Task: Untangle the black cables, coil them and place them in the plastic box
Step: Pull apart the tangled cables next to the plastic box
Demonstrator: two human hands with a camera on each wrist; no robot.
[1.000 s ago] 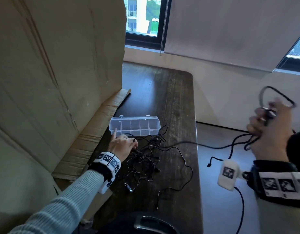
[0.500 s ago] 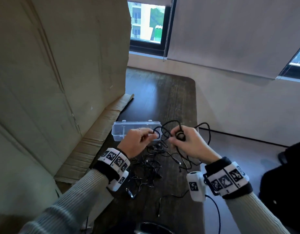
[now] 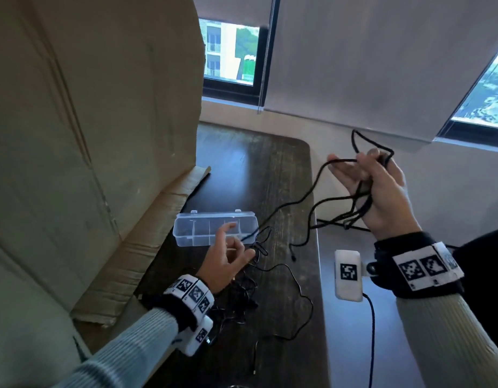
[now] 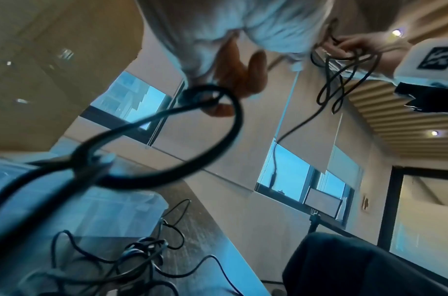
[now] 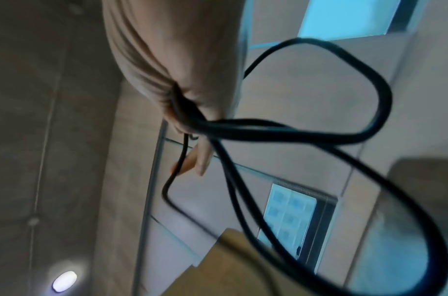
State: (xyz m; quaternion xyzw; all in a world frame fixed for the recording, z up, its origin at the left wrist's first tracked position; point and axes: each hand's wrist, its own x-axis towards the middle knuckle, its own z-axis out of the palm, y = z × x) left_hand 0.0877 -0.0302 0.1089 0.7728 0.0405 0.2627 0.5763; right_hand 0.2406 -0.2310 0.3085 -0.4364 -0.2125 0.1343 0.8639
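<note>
My right hand [image 3: 365, 169] is raised to the right of the table, beyond its edge. Its thumb pins several loops of a black cable [image 3: 295, 203] against the palm; the right wrist view shows the loops [image 5: 385, 96] hanging from the hand [image 5: 192, 100]. The cable runs down to my left hand [image 3: 233, 253], which pinches it just in front of the clear plastic box [image 3: 203, 239]. In the left wrist view a loop [image 4: 233, 124] passes by my fingers [image 4: 243, 74]. A tangle of thin black cables [image 3: 239, 301] lies on the table beneath my left wrist.
The dark wooden table [image 3: 270, 169] is narrow, with its right edge close to the cables and grey floor beyond. A large cardboard sheet [image 3: 88, 135] leans along the table's left side, its flap lying next to the box. A dark object [image 3: 488, 247] sits at far right.
Half a second ago both hands met over the tangle near the box. My right hand has since swung up and right, drawing the cable out; my left hand stayed by the box.
</note>
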